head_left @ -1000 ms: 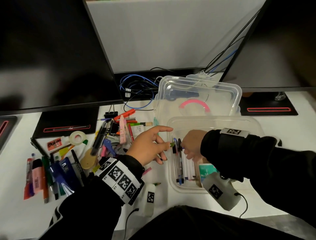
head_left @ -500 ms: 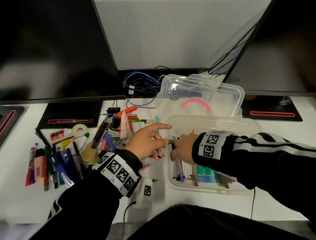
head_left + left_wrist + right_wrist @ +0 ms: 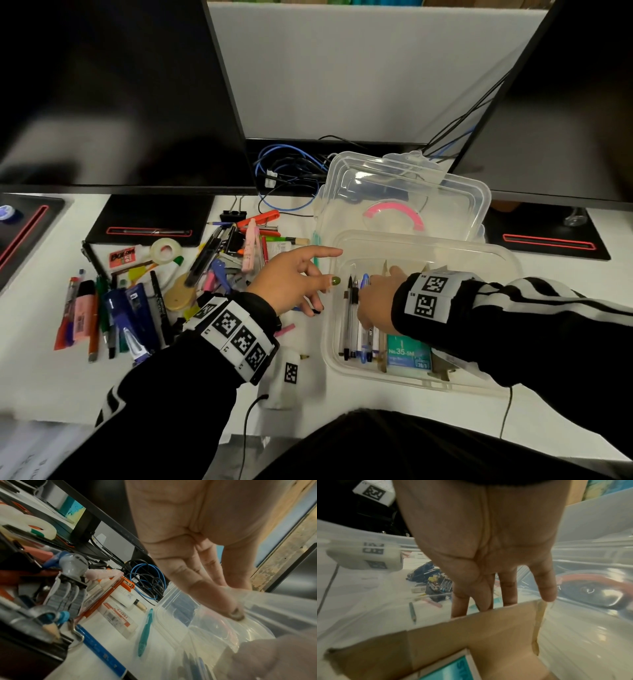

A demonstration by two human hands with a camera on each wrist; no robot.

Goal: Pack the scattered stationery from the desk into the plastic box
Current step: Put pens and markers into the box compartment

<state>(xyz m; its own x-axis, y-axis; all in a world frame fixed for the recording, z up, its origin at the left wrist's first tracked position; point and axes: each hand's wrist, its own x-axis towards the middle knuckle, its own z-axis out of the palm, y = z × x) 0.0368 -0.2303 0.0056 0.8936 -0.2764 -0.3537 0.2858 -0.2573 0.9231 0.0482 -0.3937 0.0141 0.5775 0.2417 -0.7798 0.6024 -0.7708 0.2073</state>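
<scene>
The clear plastic box (image 3: pixel 376 378) stands open on the white desk, right of centre. Several pens (image 3: pixel 349 329) lie along its left side, beside a teal staples pack (image 3: pixel 407 353) in a cardboard sleeve (image 3: pixel 471 635). My right hand (image 3: pixel 375 294) lies flat over the pens inside the box, fingers straight (image 3: pixel 508 588), tips hidden behind the cardboard. My left hand (image 3: pixel 308 274) hovers open at the box's left wall, a fingertip (image 3: pixel 236 614) touching the rim. A heap of scattered stationery (image 3: pixel 219 267) lies left of it; a teal pen (image 3: pixel 145 631) lies by the box.
The box lid (image 3: pixel 404 192) with a pink handle leans behind the box. A tape roll (image 3: pixel 166 250) and markers (image 3: pixel 85 308) sit at the left. Two monitors (image 3: pixel 120 102) overhang the back, with tangled cables (image 3: pixel 287 171) between their stands.
My right forearm has swung across the box and the hand has flattened over the pens. The left hand has stayed by the box's left wall, fingers spread.
</scene>
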